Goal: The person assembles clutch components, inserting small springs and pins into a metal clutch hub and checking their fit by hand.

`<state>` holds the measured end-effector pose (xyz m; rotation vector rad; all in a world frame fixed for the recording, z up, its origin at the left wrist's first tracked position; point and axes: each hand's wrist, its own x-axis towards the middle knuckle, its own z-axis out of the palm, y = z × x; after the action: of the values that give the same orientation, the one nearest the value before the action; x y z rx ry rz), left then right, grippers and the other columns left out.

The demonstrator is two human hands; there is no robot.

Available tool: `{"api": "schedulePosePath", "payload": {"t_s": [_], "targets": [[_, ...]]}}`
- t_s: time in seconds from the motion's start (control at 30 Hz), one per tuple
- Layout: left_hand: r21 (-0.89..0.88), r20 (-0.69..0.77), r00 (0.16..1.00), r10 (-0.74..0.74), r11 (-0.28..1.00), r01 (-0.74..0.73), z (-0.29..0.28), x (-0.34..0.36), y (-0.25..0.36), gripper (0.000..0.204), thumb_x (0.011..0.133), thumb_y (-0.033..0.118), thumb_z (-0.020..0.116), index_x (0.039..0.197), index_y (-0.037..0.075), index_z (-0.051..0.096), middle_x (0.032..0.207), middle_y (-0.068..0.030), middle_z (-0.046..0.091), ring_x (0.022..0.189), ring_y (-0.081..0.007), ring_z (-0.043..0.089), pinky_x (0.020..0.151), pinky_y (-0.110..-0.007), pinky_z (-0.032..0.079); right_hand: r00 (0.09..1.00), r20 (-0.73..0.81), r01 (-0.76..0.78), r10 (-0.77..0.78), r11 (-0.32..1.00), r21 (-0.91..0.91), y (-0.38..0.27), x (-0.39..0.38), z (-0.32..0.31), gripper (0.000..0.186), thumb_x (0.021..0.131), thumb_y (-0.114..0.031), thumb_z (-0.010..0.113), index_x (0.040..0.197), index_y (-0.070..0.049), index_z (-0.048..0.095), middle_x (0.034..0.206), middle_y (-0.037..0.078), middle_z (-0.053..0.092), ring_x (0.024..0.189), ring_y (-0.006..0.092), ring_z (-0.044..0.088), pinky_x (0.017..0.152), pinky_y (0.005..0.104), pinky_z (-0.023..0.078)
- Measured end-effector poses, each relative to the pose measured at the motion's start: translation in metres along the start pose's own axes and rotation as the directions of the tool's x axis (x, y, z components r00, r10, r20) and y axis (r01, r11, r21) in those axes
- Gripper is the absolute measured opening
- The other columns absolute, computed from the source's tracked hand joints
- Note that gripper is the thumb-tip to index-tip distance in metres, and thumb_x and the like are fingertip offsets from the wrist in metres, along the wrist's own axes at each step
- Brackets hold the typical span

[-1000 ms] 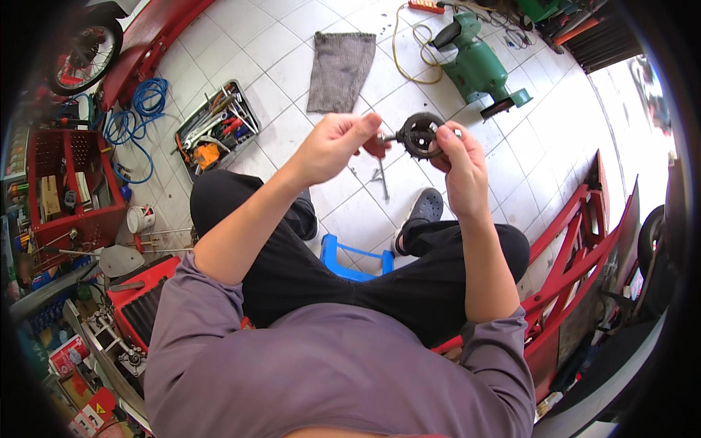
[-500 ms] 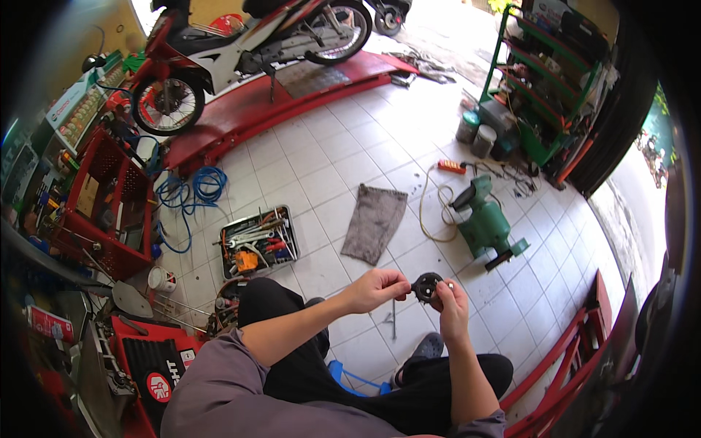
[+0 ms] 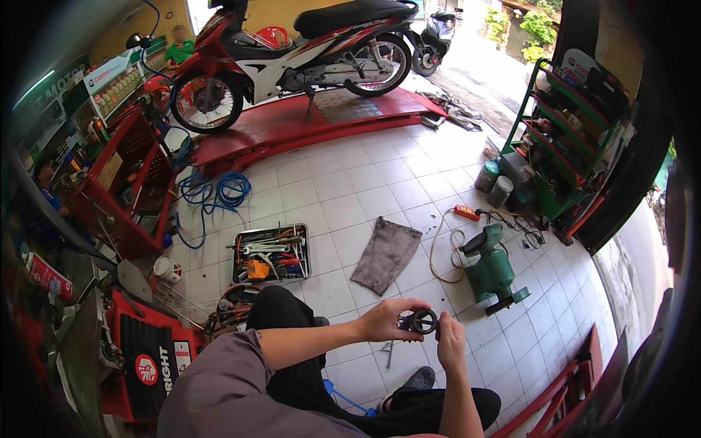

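Note:
A dark ring-shaped part with a crossbar and a short stem (image 3: 424, 321) is held up in front of my knees. My left hand (image 3: 388, 321) wraps round its stem side, thumb below and fingers above. My right hand (image 3: 451, 346) is closed at the ring's right edge, fingertips pressed together; whether they pinch the ring or a small thing beside it is hidden. On the floor beneath my hands lies a thin metal tool (image 3: 388, 356), partly covered. Beyond them a grey-brown cloth (image 3: 387, 255) is spread on the tiles.
A black tray (image 3: 308, 255) of wrenches and screwdrivers lies left of the cloth. At right stand a green bench grinder (image 3: 491, 274) and an orange power strip (image 3: 466, 212) with cords. A motorcycle (image 3: 292, 66) rests on a red lift (image 3: 255, 139). Blue hose (image 3: 226, 191) coils far left.
My left hand has gone from a fingertip pinch to a wrapped grip on the part, and the ring has turned. My right fingers shifted along its edge. The view has tilted up.

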<state>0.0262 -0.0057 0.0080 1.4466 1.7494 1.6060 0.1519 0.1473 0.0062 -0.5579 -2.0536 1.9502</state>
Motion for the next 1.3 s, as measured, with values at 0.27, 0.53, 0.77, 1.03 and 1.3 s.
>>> {"api": "schedulePosePath", "payload": {"t_s": [0.27,0.53,0.77,1.03,1.3], "targets": [[0.014,-0.001,0.999,-0.051,0.999,0.051,-0.003,0.004,0.005,0.060,0.068,0.017,0.083,0.119,0.000,0.055,0.105,-0.0104,0.065,0.096,-0.0173,0.063,0.088,-0.031,0.049,0.981,-0.009,0.186,-0.192,0.961,-0.204,-0.014,-0.003,0.001,0.033,0.100,-0.026,0.041,0.077,-0.003,0.049,0.065,-0.003,0.042,0.064,0.0081,0.039,0.056,0.0275,0.034],[-0.004,-0.012,1.000,0.028,1.000,-0.028,-0.005,0.009,0.010,0.057,0.069,0.019,0.082,0.117,0.000,0.057,0.099,-0.0101,0.066,0.088,-0.0173,0.064,0.082,-0.029,0.051,0.997,0.065,0.053,-0.047,0.994,-0.099,-0.004,0.004,-0.016,0.031,0.098,-0.022,0.044,0.076,-0.002,0.050,0.066,-0.001,0.044,0.065,0.0086,0.040,0.058,0.0281,0.035],[0.094,-0.113,0.984,0.136,0.988,-0.126,-0.008,0.006,-0.013,0.059,0.062,0.016,0.086,0.113,0.003,0.060,0.094,-0.0067,0.065,0.081,-0.0151,0.062,0.078,-0.029,0.051,0.993,0.075,0.080,-0.087,0.992,0.093,-0.009,0.006,-0.015,0.013,0.091,-0.014,0.049,0.094,-0.001,0.053,0.081,-0.001,0.046,0.076,0.0068,0.042,0.068,0.0219,0.036],[0.096,-0.086,0.990,0.113,0.990,-0.104,-0.002,0.007,-0.004,0.060,0.060,0.012,0.086,0.112,0.003,0.060,0.100,-0.0072,0.066,0.087,-0.0157,0.065,0.079,-0.028,0.052,0.994,0.049,0.099,-0.102,0.993,0.063,-0.007,0.001,-0.014,0.022,0.092,-0.020,0.053,0.082,-0.001,0.056,0.071,-0.003,0.044,0.068,0.0040,0.037,0.058,0.0198,0.029],[0.155,-0.010,0.986,0.165,0.975,-0.162,-0.010,0.006,-0.004,0.063,0.059,0.007,0.086,0.115,0.003,0.057,0.108,-0.0092,0.066,0.096,-0.0172,0.065,0.085,-0.028,0.051,0.987,0.125,0.100,-0.100,0.995,0.007,-0.007,0.002,-0.014,0.019,0.092,-0.018,0.055,0.085,0.000,0.057,0.070,-0.003,0.046,0.066,0.0043,0.038,0.058,0.0209,0.032]]}}
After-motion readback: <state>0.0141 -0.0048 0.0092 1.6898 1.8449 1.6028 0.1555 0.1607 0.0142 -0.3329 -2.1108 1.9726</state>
